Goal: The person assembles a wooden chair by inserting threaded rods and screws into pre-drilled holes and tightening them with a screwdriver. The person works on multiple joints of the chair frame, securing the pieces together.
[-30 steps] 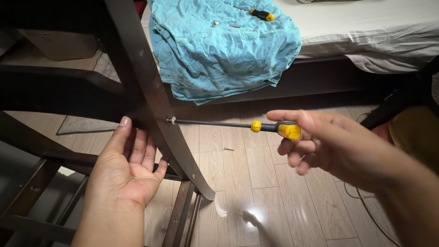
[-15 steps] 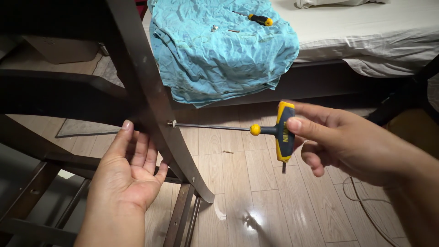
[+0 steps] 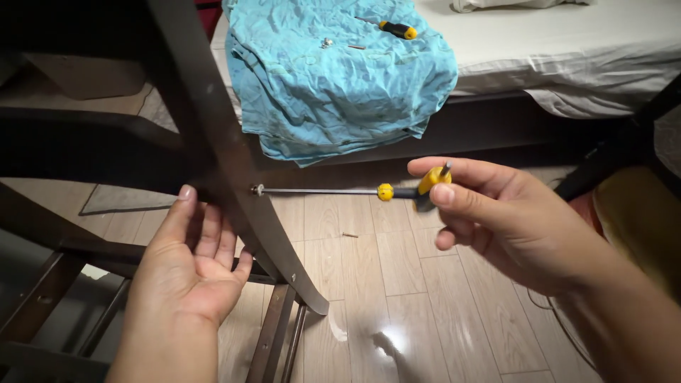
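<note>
— While our left hand (image 3: 188, 273) lies open against the dark chair leg (image 3: 234, 170), what has our right hand (image 3: 496, 213)?
— Its grip is closed on the T-handle driver (image 3: 397, 190), tip at the bolt (image 3: 257, 189), nine o'clock of it.

I hold a yellow-handled T-wrench (image 3: 386, 191) level, its long shaft tip seated in a bolt (image 3: 257, 189) on the dark chair leg (image 3: 234, 170).
</note>
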